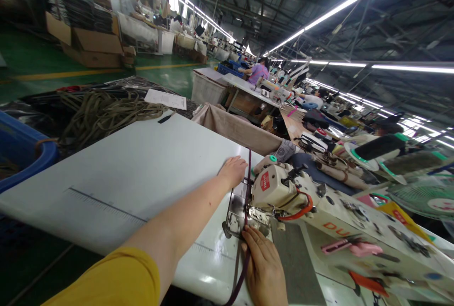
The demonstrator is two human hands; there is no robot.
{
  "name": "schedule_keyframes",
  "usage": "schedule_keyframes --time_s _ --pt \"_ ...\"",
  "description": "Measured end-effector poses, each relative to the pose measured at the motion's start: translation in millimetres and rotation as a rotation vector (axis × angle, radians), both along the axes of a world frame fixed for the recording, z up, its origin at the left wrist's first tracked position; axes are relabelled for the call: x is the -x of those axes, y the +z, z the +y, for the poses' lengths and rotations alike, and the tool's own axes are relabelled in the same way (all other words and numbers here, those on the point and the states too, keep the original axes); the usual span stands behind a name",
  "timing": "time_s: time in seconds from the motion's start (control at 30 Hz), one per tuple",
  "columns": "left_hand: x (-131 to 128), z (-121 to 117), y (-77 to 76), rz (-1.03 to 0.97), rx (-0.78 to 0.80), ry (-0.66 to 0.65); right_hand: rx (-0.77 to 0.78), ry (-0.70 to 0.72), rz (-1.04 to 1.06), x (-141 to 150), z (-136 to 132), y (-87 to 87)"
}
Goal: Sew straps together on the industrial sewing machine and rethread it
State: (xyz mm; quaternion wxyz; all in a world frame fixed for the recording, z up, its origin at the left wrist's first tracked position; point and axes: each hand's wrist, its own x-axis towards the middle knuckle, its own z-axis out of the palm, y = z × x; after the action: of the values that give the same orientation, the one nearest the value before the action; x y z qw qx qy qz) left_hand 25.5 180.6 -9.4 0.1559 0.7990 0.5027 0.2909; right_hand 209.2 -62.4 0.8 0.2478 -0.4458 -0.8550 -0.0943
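Observation:
A narrow dark purple strap (240, 281) runs lengthwise under the head of a white sewing machine (280, 190) and over its metal needle plate (236, 211). My right hand (265, 263) is on the near side of the needle, fingers together on top of the strap and thumb beside it, pinching it. Past the needle, my left hand (233, 171) rests low on the white tabletop (142, 173), fingers loosely bent, their tips at the strap's left edge. Whether those fingertips touch the strap is hard to tell. The needle's tip is hidden behind the machine head.
Olive-grey straps (102, 112) lie heaped at the back left beside a paper sheet (166, 99). A blue crate (24, 150) stands at the left edge. A cloth-lined bin (237, 131) sits behind the table. A green fan (422, 195) is at right. A co-worker in purple (258, 73) sits farther back.

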Motion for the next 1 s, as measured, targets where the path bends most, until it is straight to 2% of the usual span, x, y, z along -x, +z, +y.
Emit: schedule_keyframes --time_s 0.23,0.43,0.73,1.0 --pt "8 9 2.7 -0.142 0.061 0.122 -0.014 -0.003 -0.02 2 -1 3.9" --pt "18 4 6.4 -0.247 0.137 0.133 0.023 -0.026 -0.014 4 -3 6.7" --pt "42 -34 10.6 -0.459 0.285 0.009 0.016 -0.015 -0.004 3 -1 6.0" --pt "71 -75 10.8 -0.797 0.44 -0.028 -0.036 -0.038 -0.02 5 -1 6.0"
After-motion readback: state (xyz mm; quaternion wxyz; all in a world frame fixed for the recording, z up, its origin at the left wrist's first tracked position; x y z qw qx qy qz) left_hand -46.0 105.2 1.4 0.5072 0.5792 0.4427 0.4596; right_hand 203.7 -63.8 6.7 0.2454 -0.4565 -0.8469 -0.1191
